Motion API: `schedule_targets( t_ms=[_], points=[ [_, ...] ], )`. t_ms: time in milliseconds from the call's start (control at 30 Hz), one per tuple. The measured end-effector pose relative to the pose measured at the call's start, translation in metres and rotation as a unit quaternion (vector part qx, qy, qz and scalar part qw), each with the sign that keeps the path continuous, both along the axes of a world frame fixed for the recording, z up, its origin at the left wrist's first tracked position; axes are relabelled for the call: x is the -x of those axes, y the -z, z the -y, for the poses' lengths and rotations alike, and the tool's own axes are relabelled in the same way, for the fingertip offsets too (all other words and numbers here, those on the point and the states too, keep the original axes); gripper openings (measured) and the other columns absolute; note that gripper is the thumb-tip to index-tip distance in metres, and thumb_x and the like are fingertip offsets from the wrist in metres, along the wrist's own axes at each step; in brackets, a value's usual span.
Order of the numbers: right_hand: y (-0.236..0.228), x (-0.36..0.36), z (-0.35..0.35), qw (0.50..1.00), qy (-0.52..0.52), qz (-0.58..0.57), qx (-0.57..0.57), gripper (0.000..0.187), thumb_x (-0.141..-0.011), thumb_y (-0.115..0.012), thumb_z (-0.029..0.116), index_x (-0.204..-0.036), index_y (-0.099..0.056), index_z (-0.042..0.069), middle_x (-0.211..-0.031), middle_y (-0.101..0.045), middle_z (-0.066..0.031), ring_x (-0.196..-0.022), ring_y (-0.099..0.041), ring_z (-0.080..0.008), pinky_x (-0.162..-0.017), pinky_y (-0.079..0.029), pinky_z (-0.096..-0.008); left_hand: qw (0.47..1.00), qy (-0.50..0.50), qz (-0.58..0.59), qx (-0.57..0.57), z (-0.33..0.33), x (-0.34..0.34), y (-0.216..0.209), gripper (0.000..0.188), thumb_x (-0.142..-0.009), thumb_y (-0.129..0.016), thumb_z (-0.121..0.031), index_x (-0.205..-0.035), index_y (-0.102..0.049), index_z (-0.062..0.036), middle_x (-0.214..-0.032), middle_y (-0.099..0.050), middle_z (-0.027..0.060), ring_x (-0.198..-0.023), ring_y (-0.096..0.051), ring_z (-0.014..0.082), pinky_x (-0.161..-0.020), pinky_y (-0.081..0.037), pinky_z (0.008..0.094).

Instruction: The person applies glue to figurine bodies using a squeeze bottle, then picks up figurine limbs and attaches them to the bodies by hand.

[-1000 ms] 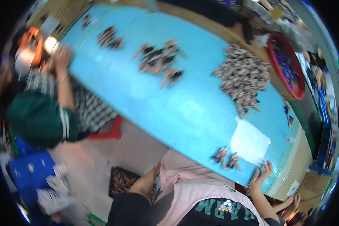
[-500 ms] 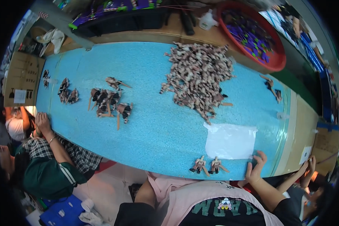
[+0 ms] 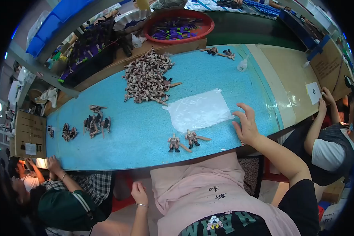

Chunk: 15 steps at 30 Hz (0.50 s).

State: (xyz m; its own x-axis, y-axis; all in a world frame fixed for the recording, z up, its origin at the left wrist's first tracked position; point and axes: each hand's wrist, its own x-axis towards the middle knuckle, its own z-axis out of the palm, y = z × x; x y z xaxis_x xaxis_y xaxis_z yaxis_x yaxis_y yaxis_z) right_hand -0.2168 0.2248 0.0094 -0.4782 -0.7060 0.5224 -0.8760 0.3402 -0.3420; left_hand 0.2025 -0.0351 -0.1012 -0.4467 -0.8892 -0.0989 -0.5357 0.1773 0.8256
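My right hand (image 3: 246,125) is open, with fingers spread and bent and nothing seen in them, at the table's near edge. Just left of its fingertips lies a white plastic sheet (image 3: 198,110). My left hand (image 3: 139,193) hangs below the near edge beside the pink apron, its fingers loosely bent and nothing visible in them. Two small toy figures, one (image 3: 174,143) on the left and another (image 3: 192,137) on the right, lie side by side near the edge, each with a flat tan piece beside it. Behind the sheet rises a large heap of similar figure parts (image 3: 147,76).
Smaller clusters of figures (image 3: 96,124) lie to the left. A small bottle (image 3: 242,65) and more parts (image 3: 220,53) are at the far right. A red basin (image 3: 208,29) of purple and green pieces stands behind. Co-workers sit at left (image 3: 67,196) and right (image 3: 326,145).
The view has swung to the right. My left hand has come into sight below the table edge. My right hand stays raised with fingers spread, near the sheet.
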Motion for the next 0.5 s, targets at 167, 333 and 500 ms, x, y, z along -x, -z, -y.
schedule_targets(
  t_ms=[167, 333, 500],
  points=[
    [-0.020, 0.038, 0.044, 0.999, -0.028, -0.019, 0.017, 0.031, -0.073, -0.059, -0.004, -0.103, -0.054, 0.004, -0.122, -0.047, -0.0198, -0.112, -0.045, -0.0398, -0.094, -0.037, -0.0456, 0.964, 0.166, -0.095, 0.187, 0.012, 0.100, -0.138, 0.012, -0.091, -0.049, -0.003, -0.093, -0.060, 0.0016, -0.073, -0.060, 0.0108, -0.060, -0.059, 0.0185, -0.056, -0.046, 0.0283],
    [-0.022, 0.138, 0.137, 0.999, 0.040, 0.004, -0.010, 0.038, -0.071, -0.054, -0.008, -0.107, -0.056, 0.005, -0.122, -0.049, -0.0192, -0.116, -0.046, -0.0379, -0.094, -0.039, -0.0448, 0.875, 0.324, -0.086, 0.349, 0.031, 0.274, -0.174, 0.018, -0.081, -0.057, -0.001, -0.099, -0.059, -0.0001, -0.093, -0.061, 0.0172, -0.087, -0.060, 0.0312, -0.076, -0.048, 0.0372],
    [-0.012, 0.198, 0.198, 0.980, 0.129, -0.032, -0.147, 0.035, -0.077, -0.053, 0.000, -0.112, -0.054, 0.006, -0.118, -0.051, -0.0191, -0.114, -0.048, -0.0375, -0.093, -0.040, -0.0464, 0.801, 0.254, 0.162, 0.517, 0.056, 0.361, -0.138, 0.022, -0.079, -0.059, -0.010, -0.100, -0.056, -0.0051, -0.084, -0.058, 0.0116, -0.082, -0.058, 0.0275, -0.073, -0.048, 0.0387]
  ],
)
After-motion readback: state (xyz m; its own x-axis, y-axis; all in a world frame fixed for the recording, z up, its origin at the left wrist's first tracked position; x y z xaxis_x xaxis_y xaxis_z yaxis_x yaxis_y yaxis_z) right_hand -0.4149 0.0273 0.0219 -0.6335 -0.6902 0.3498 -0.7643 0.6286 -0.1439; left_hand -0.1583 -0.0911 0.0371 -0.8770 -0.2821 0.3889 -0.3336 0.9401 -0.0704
